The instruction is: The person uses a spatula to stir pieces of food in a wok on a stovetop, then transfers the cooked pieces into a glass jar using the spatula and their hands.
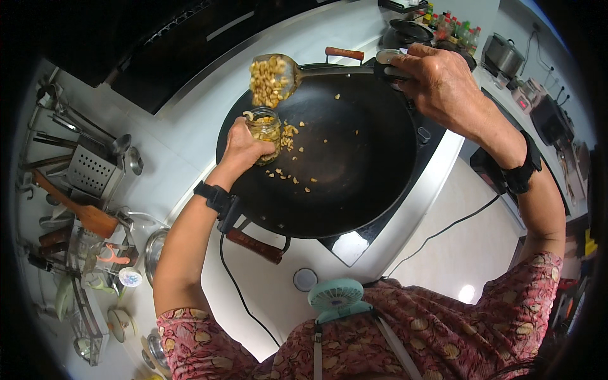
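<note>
My left hand (244,147) is wrapped around a glass jar (264,124) that holds nuts, pale and yellowish, some of them curved like cashews. It is over the left part of a large black wok (342,156). In my right hand (441,85) is the handle of a metal wok spatula (332,71), which reaches across the wok's far side. Its wide blade carries a heap of nuts (267,80) just above the jar's mouth. Scattered nut pieces (287,135) lie in the wok near the jar.
Wooden-gripped wok handles (256,245) (344,52) stick out at the near left and far side. A utensil rack (92,168) with a wooden spatula (97,218) stands left. Sauce bottles (451,28) and a lidded pot (408,33) are at the far right. A turquoise fan (336,297) hangs at my chest.
</note>
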Demonstrator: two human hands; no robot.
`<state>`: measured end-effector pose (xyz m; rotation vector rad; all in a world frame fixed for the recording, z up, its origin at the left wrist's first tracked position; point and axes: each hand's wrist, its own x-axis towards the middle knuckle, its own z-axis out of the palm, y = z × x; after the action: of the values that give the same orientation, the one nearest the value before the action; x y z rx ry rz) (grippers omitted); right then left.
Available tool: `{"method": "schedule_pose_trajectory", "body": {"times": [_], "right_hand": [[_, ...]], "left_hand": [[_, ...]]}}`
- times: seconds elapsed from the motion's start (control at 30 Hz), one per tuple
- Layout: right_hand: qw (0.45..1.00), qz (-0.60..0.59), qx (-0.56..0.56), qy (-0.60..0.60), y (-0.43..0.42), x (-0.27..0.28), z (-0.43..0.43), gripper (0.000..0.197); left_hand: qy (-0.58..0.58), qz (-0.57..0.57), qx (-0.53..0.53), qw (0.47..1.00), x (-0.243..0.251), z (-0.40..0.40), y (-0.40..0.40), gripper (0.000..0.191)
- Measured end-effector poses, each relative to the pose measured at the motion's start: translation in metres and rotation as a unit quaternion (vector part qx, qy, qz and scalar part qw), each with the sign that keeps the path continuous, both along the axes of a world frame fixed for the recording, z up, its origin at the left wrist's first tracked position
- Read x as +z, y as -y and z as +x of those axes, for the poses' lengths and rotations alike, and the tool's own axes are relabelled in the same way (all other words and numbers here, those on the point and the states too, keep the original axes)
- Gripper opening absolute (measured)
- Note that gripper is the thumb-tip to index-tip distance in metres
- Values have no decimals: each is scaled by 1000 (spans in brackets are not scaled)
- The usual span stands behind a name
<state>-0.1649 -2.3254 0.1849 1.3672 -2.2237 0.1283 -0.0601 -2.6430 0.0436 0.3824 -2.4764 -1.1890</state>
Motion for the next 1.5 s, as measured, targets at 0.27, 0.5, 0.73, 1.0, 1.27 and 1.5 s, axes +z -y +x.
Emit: {"method": "schedule_pose_trajectory", "body": {"times": [0.27, 0.5, 0.73, 1.0, 1.27, 1.5], "right_hand": [[969, 19, 63, -237, -4, -6, 17, 33], [980, -30, 26, -194, -15, -5, 11, 21], [976, 115, -177, 52, -25, -18, -21, 20], [968, 185, -161, 44, -4, -41, -72, 18], [986, 161, -12, 32, 70, -84, -79, 18], [988, 114, 98, -35, 63, -70, -64, 20]], "left_hand": [[15, -44, 6, 999, 2, -14, -17, 51], [-38, -20, -5, 999, 10, -8, -24, 74], [-99, 117, -21, 988, 28, 8, -14, 73], [-121, 61, 11, 991, 44, 37, -8, 51], [-106, 34, 15, 994, 41, 52, 4, 42], [-106, 38, 44, 993, 27, 68, 20, 38]]}}
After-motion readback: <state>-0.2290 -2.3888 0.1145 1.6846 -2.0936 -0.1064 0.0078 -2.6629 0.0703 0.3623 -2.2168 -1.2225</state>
